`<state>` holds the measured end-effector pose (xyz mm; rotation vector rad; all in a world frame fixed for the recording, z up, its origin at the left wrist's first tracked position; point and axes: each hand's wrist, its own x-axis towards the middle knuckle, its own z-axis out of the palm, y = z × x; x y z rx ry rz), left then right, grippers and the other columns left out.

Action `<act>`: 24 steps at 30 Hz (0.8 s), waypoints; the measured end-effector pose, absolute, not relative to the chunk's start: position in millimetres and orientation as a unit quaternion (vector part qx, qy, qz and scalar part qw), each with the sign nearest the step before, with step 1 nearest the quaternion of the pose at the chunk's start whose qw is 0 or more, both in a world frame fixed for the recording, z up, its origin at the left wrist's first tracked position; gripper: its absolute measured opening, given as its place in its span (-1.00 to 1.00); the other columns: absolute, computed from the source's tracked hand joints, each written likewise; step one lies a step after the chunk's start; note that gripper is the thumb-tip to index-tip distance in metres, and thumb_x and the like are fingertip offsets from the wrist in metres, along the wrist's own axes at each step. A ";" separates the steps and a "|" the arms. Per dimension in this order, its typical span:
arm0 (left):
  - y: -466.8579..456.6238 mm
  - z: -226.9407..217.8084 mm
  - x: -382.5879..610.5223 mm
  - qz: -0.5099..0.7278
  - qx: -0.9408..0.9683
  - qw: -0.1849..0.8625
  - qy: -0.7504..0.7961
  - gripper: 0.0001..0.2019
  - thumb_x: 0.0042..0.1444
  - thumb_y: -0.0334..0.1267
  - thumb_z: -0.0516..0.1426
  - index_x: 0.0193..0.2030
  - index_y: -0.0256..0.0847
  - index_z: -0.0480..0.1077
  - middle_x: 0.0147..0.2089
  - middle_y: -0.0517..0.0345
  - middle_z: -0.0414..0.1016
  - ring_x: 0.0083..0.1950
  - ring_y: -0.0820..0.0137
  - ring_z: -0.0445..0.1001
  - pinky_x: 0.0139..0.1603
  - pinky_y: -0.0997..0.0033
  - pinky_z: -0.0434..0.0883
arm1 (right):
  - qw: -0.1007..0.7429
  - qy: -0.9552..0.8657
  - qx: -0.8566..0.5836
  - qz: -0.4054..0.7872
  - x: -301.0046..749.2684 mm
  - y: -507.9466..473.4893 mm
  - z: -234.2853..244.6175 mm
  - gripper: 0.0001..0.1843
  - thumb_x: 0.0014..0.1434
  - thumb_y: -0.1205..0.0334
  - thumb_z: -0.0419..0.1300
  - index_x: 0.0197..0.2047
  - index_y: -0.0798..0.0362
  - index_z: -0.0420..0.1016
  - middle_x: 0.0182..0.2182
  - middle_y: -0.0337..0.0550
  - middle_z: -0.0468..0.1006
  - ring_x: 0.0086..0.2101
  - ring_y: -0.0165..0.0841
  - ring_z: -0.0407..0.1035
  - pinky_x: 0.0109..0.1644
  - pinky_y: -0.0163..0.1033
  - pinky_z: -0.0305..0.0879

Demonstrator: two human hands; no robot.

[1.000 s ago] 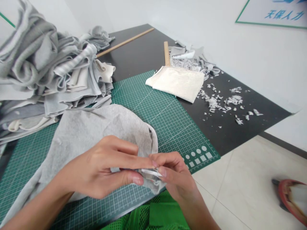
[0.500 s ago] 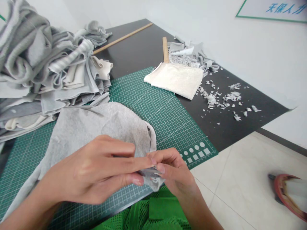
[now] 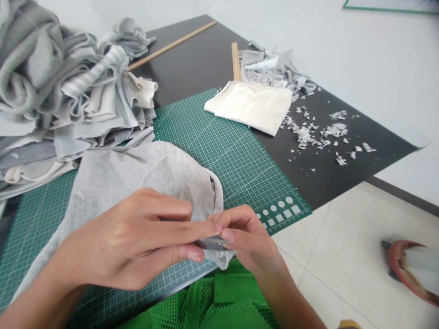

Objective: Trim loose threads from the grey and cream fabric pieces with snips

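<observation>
A light grey cloth (image 3: 137, 173) lies on the green cutting mat (image 3: 222, 155) in front of me. My left hand (image 3: 137, 237) pinches the cloth's near edge between thumb and fingers. My right hand (image 3: 247, 237) pinches the same edge just to the right, fingertips touching the left hand's. A small shiny strip shows between the fingertips; I cannot make out what it is. The pinched edge hangs slightly over the table's front edge.
A tall heap of folded grey and cream cloths (image 3: 61, 87) fills the left. A cream folded piece (image 3: 252, 107), a wooden ruler (image 3: 235, 61), a long wooden stick (image 3: 171, 44) and cloth scraps (image 3: 315, 135) lie on the black table (image 3: 206, 64). A red object (image 3: 411, 269) sits on the floor.
Both hands stay pinched on the cloth edge and have shifted slightly; the view has tilted down a little. Nothing was let go.
</observation>
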<state>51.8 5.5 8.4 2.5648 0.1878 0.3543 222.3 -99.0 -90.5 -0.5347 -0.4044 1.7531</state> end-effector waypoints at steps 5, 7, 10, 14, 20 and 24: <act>5.7 9.1 51.0 0.135 0.951 0.271 0.070 -0.74 0.34 -0.28 0.09 0.12 -0.21 0.44 -0.45 0.17 0.42 -0.54 0.46 0.33 -0.57 0.42 0.20 | 0.581 -0.180 -0.232 0.759 222.3 -99.5 -91.3 -0.85 -0.02 0.10 0.47 -0.42 -0.02 0.69 -0.59 -0.29 0.50 -0.52 -0.47 0.25 -0.40 -0.32 0.15; 6.4 9.1 50.5 0.125 0.950 0.278 0.076 -0.73 0.35 -0.24 0.09 0.13 -0.19 0.44 -0.45 0.18 0.41 -0.55 0.47 0.32 -0.58 0.43 0.19 | 0.585 -0.173 -0.242 0.755 221.7 -100.7 -90.9 -0.85 -0.04 0.09 0.48 -0.40 -0.04 0.69 -0.55 -0.29 0.54 -0.52 -0.46 0.28 -0.40 -0.33 0.19; 8.1 8.7 50.1 0.108 0.949 0.285 0.080 -0.70 0.34 -0.21 0.11 0.16 -0.20 0.43 -0.47 0.21 0.37 -0.56 0.48 0.30 -0.59 0.43 0.18 | 0.591 -0.159 -0.257 0.748 221.2 -101.9 -89.3 -0.84 -0.06 0.10 0.50 -0.40 -0.07 0.69 -0.54 -0.31 0.56 -0.53 -0.49 0.30 -0.45 -0.37 0.19; 8.8 9.2 50.0 0.105 0.948 0.290 0.082 -0.68 0.32 -0.23 0.12 0.18 -0.20 0.42 -0.46 0.20 0.36 -0.54 0.46 0.31 -0.58 0.42 0.18 | 0.584 -0.151 -0.267 0.752 221.9 -101.8 -87.6 -0.81 -0.11 0.08 0.52 -0.44 -0.06 0.68 -0.55 -0.32 0.57 -0.54 -0.50 0.31 -0.46 -0.39 0.21; 7.7 10.5 50.3 0.116 0.951 0.276 0.075 -0.70 0.35 -0.25 0.07 0.18 -0.16 0.40 -0.42 0.14 0.45 -0.53 0.43 0.36 -0.58 0.38 0.20 | 0.587 -0.157 -0.262 0.750 223.3 -101.3 -87.3 -0.84 -0.07 0.10 0.50 -0.39 -0.07 0.70 -0.57 -0.32 0.55 -0.52 -0.48 0.31 -0.39 -0.35 0.24; 7.7 10.8 50.6 0.120 0.954 0.266 0.068 -0.69 0.34 -0.27 0.08 0.19 -0.19 0.39 -0.42 0.14 0.44 -0.51 0.41 0.38 -0.57 0.37 0.22 | 0.575 -0.166 -0.249 0.762 223.0 -100.7 -88.6 -0.83 -0.07 0.09 0.49 -0.43 -0.03 0.69 -0.56 -0.29 0.56 -0.53 -0.46 0.31 -0.41 -0.33 0.22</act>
